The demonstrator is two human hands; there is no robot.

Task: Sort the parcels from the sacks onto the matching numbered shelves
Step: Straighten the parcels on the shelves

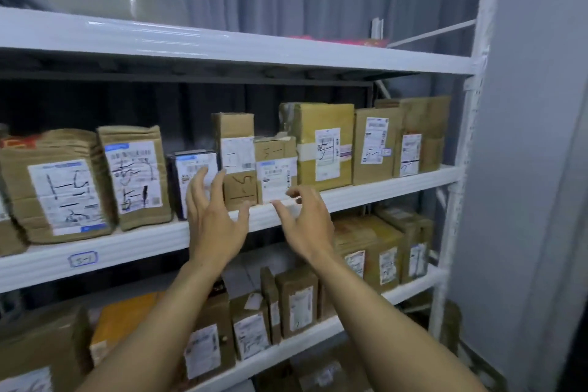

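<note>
The left hand (pixel 213 216) and right hand (pixel 306 223) are hovering before the shelf (pixel 143 242) of parcels (pixel 276 169). Both grips are hanging released, with the fingers loose.

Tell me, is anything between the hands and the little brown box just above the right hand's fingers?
Nothing visible. The left hand and right hand hover empty just before the small brown cardboard box at the front edge of the white middle shelf.

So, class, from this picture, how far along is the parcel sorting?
Done: labelled parcels line the middle shelf and lower shelf. In hand: nothing; the left hand and right hand are open before a small box. Left: no sacks show, so cannot tell.
</note>
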